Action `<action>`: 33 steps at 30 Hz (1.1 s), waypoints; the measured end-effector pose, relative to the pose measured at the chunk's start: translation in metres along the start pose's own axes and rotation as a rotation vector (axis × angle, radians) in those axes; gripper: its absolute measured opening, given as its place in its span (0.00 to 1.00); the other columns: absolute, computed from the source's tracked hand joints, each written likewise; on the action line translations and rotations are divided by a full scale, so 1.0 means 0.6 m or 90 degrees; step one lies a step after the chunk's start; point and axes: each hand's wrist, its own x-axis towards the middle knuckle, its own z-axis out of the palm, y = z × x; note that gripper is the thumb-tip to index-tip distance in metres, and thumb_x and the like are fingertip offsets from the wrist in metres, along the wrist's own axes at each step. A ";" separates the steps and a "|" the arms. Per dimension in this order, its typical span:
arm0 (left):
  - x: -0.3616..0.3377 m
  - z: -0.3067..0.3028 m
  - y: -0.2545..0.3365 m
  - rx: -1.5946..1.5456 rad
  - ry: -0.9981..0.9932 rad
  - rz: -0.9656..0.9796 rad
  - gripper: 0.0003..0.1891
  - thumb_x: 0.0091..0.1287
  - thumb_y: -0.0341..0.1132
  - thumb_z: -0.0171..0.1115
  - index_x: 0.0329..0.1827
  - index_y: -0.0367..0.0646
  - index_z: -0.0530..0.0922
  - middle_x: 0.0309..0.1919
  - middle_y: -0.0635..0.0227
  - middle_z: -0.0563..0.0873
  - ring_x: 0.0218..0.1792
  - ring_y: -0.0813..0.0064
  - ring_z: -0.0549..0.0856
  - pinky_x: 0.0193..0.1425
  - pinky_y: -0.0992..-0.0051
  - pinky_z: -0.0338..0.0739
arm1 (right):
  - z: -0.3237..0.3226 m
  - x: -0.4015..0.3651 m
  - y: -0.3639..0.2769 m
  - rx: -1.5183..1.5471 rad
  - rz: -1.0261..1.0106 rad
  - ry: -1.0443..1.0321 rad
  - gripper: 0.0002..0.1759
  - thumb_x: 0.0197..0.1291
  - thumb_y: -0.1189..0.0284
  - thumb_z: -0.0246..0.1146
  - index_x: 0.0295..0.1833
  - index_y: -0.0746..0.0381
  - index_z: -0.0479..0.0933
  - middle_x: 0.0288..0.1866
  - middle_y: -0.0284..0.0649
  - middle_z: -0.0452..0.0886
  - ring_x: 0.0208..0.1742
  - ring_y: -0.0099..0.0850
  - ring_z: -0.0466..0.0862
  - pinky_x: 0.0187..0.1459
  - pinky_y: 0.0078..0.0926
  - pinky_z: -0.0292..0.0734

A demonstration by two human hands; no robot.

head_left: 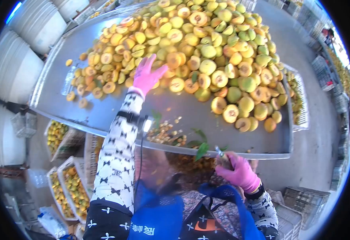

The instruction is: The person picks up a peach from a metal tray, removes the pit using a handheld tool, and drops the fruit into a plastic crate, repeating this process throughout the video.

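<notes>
Head view: left hand point(146, 76) spread open over fruit pile point(207, 48); right hand point(241, 174) grips tool point(219, 152).

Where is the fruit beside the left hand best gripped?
Probably across its round sides, from above and the near side: the fruit lies at the edge of the pile, with others packed behind. The left hand is open beside it.

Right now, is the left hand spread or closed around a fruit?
Spread: the left hand shows splayed fingers over the fruit pile, gripping nothing visible.
</notes>
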 end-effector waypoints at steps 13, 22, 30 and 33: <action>-0.090 -0.052 0.141 -0.101 -0.281 0.018 0.30 0.59 0.55 0.72 0.61 0.49 0.81 0.63 0.54 0.79 0.67 0.48 0.73 0.75 0.55 0.64 | -0.249 0.521 -0.082 -0.582 -0.450 0.512 0.23 0.53 0.68 0.67 0.58 0.56 0.81 0.65 0.46 0.78 0.64 0.50 0.77 0.65 0.46 0.73; 0.127 -0.124 -0.097 0.023 0.119 0.000 0.34 0.65 0.54 0.69 0.69 0.44 0.75 0.67 0.52 0.77 0.71 0.54 0.73 0.75 0.59 0.67 | -0.306 0.731 -0.131 -0.567 -0.423 0.437 0.31 0.54 0.70 0.64 0.67 0.49 0.77 0.72 0.45 0.72 0.72 0.47 0.71 0.74 0.44 0.65; 0.236 0.041 -0.085 0.158 0.175 -0.102 0.38 0.52 0.63 0.71 0.66 0.58 0.77 0.69 0.48 0.68 0.73 0.38 0.61 0.78 0.40 0.46 | -0.220 0.809 -0.205 -0.408 -0.289 0.141 0.38 0.48 0.74 0.65 0.70 0.52 0.75 0.67 0.45 0.77 0.67 0.46 0.76 0.72 0.39 0.69; 0.219 0.030 -0.029 0.110 0.060 -0.121 0.28 0.56 0.58 0.68 0.58 0.57 0.82 0.64 0.49 0.72 0.67 0.42 0.67 0.69 0.42 0.61 | -0.232 0.819 -0.180 -0.423 -0.263 0.131 0.39 0.45 0.75 0.64 0.69 0.52 0.76 0.65 0.45 0.77 0.66 0.46 0.77 0.70 0.37 0.71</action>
